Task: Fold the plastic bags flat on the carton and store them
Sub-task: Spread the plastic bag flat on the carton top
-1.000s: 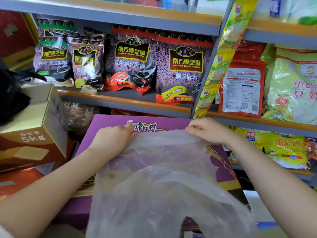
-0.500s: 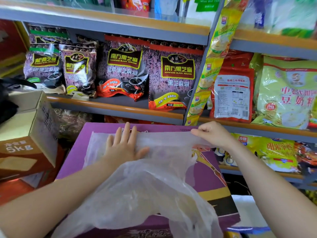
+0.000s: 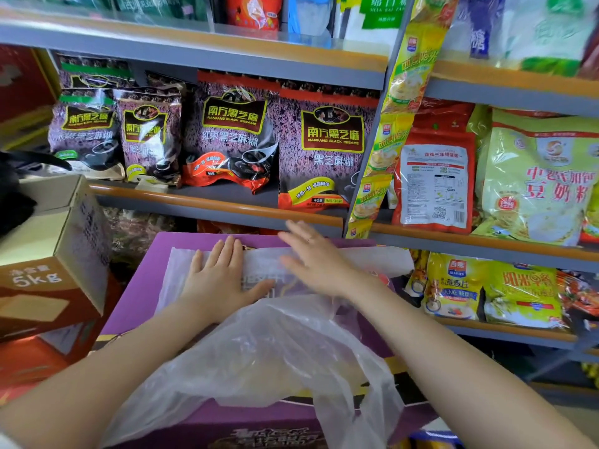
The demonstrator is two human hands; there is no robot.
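A translucent plastic bag (image 3: 265, 351) lies across the top of a purple carton (image 3: 136, 306). Its far part is spread flat, while the near part puffs up and hangs over the carton's front edge. My left hand (image 3: 220, 280) presses flat on the far left part of the bag, fingers straight. My right hand (image 3: 317, 264) lies on the bag's far middle with straight fingers, blurred by motion, and holds nothing.
Shop shelves (image 3: 220, 205) stand right behind the carton, packed with black sesame packets (image 3: 324, 150) and yellow cereal bags (image 3: 538, 179). A brown 5 kg cardboard box (image 3: 55, 254) sits at the left, close to the carton. A dark object lies on that box.
My right hand has let go of the bag's far right edge and moved left onto the bag with fingers straight. My left hand stays pressed flat on the bag.
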